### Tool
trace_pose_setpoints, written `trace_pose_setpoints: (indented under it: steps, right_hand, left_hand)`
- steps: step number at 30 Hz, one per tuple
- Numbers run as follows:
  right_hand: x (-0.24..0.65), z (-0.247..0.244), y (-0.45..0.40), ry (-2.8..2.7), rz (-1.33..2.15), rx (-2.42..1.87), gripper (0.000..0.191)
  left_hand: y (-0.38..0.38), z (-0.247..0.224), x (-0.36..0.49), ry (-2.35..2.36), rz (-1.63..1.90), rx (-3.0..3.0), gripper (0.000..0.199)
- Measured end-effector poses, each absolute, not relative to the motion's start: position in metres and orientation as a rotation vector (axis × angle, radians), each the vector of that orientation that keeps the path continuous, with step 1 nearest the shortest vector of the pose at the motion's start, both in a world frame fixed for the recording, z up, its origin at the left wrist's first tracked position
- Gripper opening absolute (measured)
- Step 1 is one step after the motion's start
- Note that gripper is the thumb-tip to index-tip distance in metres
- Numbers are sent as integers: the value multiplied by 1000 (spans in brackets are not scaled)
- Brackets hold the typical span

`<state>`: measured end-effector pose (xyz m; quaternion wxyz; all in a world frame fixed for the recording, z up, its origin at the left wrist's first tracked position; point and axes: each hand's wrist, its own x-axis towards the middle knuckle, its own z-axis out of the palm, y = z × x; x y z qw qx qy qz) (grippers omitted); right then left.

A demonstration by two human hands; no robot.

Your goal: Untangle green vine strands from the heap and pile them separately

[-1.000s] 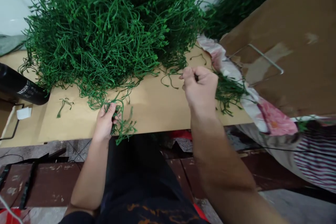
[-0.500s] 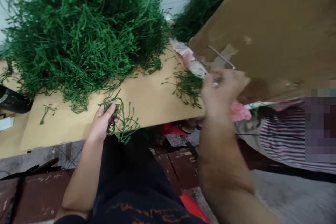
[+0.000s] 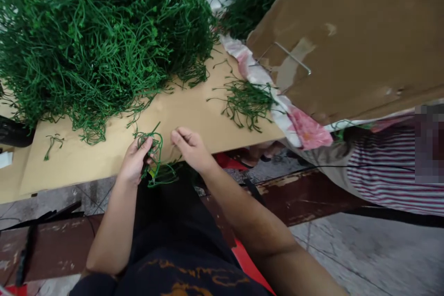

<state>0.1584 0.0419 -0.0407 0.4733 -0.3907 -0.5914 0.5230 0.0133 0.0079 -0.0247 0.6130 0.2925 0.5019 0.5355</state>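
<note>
My left hand [image 3: 137, 159] is closed around a small bunch of green artificial stems [image 3: 157, 173], some bent over and hanging below the fingers. Just right of it, my right hand [image 3: 190, 147] is pinched, thumb against the fingers. Something thin and faint seems to trail from that pinch, too fine to make out. Both hands are over the front edge of the board [image 3: 194, 113]. Beyond them rises a big heap of the same green stems [image 3: 111, 46]. A smaller bundle of stems [image 3: 248, 101] lies to the right.
A large cardboard sheet [image 3: 360, 32] with a bent metal rod [image 3: 293, 58] stands at the right, over a pink-and-white cloth [image 3: 305, 129]. A person in a striped top [image 3: 381, 162] sits there. A black cylinder [image 3: 15, 132] stands at the left. One loose sprig [image 3: 52, 145] lies near it.
My right hand has come from beside the metal rod on the cardboard, left and down, to beside my left hand. The left hand still holds the stems. The view has shifted slightly.
</note>
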Motion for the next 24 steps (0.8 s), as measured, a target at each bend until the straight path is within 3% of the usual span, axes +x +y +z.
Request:
trace_pose_setpoints:
  steps: [4, 11, 24]
  right_hand:
    - [162, -41, 50, -1212, 1351, -977, 47]
    - [145, -36, 35, -1568, 1477, -911, 42]
    - [142, -55, 60, -1313, 1236, -1034, 42]
  left_hand:
    - [9, -28, 12, 1148, 1179, 660, 39]
    - [12, -29, 6, 1182, 1200, 682, 36]
    - [2, -36, -30, 1191, 1124, 896, 30]
